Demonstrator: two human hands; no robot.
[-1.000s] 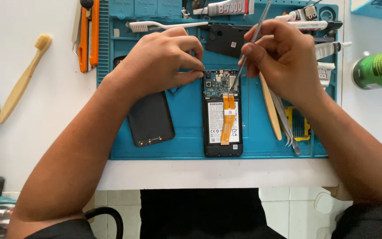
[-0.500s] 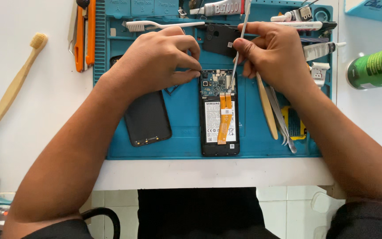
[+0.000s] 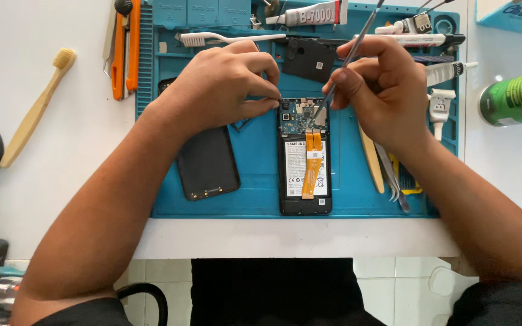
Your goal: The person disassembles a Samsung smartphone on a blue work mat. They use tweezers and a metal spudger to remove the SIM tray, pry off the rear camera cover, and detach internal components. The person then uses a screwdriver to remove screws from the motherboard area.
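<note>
**Phone open on the mat, metal tool at the circuit board**

Head view: the phone (image 3: 305, 162) lies face down between the two hands, its back already off. The battery, an orange ribbon cable (image 3: 313, 163) and the circuit board (image 3: 300, 118) at the top end are bare. The left hand (image 3: 225, 84) is curled, its fingertips pinching the phone's upper left edge to steady it. The right hand (image 3: 382, 90) is closed around a thin metal tool (image 3: 347, 60), held like a pen, with the tip resting on the board's right side.

The removed back cover (image 3: 208, 163) lies under the left wrist, and a small black plate (image 3: 309, 59) sits just above the hands. So opening looks done; the board and cable appear still in place, and I judge the inner work only begun.

Spare prying tools (image 3: 382, 166) lie under the right wrist on the blue mat (image 3: 255, 181).
</note>
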